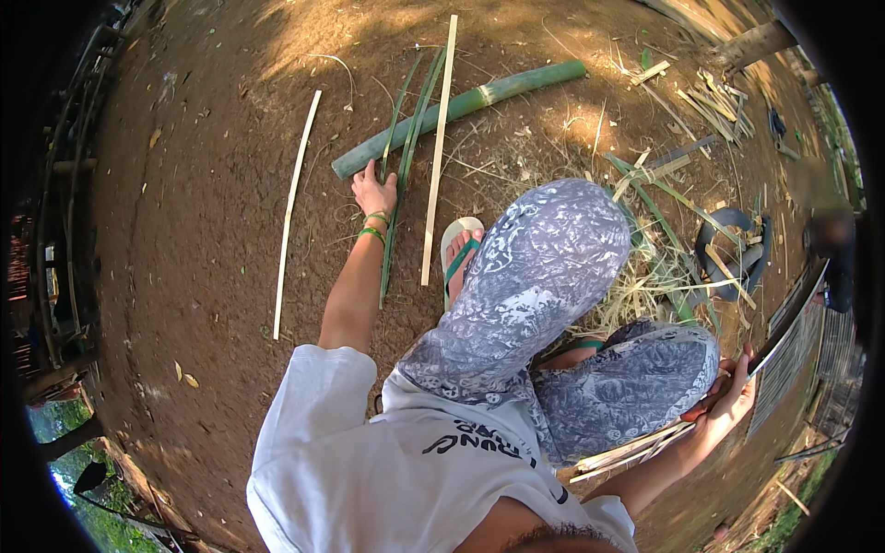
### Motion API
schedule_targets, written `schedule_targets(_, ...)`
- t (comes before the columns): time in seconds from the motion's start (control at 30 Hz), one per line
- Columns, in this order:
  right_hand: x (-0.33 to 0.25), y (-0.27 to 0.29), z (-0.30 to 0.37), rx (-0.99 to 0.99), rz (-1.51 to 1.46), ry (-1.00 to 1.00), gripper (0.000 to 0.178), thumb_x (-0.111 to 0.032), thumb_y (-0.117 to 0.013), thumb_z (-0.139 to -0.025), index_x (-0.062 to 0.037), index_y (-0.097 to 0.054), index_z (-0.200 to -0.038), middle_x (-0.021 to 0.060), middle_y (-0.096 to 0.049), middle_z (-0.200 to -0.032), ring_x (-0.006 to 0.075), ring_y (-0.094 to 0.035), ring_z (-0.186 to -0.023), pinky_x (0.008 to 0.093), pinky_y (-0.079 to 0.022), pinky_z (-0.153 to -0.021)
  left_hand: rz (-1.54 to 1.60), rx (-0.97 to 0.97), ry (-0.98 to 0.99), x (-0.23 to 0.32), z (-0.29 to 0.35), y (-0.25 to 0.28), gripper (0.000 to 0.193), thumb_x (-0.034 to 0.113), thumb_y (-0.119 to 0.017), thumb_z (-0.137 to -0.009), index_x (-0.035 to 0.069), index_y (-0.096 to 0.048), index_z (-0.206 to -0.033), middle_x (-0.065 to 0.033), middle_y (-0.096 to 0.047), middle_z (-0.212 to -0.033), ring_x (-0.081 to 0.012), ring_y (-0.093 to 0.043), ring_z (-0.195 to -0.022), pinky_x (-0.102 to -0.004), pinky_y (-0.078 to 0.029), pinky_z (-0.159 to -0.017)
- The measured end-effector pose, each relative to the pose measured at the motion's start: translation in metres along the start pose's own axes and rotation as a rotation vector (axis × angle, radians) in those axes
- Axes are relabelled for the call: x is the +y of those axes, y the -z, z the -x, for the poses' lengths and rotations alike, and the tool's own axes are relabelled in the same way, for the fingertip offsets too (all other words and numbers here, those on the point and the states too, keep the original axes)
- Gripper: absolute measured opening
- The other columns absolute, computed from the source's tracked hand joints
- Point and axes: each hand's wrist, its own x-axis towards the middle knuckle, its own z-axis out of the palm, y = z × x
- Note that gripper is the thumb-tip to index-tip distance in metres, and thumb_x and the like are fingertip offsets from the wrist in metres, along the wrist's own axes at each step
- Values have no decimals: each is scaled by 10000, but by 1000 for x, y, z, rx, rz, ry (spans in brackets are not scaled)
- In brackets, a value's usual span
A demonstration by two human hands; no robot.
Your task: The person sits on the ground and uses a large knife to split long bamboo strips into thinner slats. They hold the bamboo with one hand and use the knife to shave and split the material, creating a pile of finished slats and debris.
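My left hand (374, 195) is stretched out over the dirt, with its thumb and fingers around the lower end of a thin green bamboo strip (399, 115). Just to its right lie more long green bamboo strips (392, 241). A thick green bamboo pole (530, 83) rests on the ground beyond my fingertips, with the strips lying across it. My right hand (735, 394), beside my right knee, is closed around the handle of a long knife (788, 316). The knife's dark blade points away to the upper right. My palm and fingers partly hide the handle.
Pale bamboo strips lie left (295, 212) and right (436, 166) of my left hand. Shavings (636, 300) and split pieces (714, 106) litter the right side. Dark curved scraps (733, 249) lie near the knife. More pale strips (627, 456) lie under my right leg.
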Motion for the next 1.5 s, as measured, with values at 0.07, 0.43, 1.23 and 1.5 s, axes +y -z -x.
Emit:
schedule_targets(0.07,2,0,2,20,1,16,367,-263,-647,-976,-41,-649,-1269,-6,-607,-726,0,-398,-423,179,-231,-330,20,118,-219,19,16,2,383,199,-736,-825,75,-652,-1177,-134,-636,-969,-339,-605,-945,-435,-497,-877)
schedule_targets(0.43,-11,18,23,34,-101,78,353,-258,-630,-997,-37,-644,-1272,-18,-581,-682,-5,-411,-454,170,-265,-396,311,-265,-32,44,108,-35,242,174,-663,-895,-1,-652,-1062,-198,-672,-877,-357,-663,-823,-458,-515,-738)
schedule_targets(1.23,5,-26,65,-285,-274,125,334,-173,-625,-987,3,-608,-1271,-26,-519,-589,39,-427,-406,205,-313,-365,976,-972,-464,353,181,306,242,99,-526,-1036,-8,-552,-1251,-39,-647,-819,-53,-558,-568,-208,-438,-481)
schedule_targets(1.5,4,-15,55,-133,-660,45,457,-362,-560,-1030,32,-587,-1260,5,-548,-645,49,-454,-433,200,-366,-379,797,-1176,-551,332,223,282,202,148,-558,-1020,0,-686,-1072,-37,-630,-681,-71,-579,-606,-269,-467,-549)
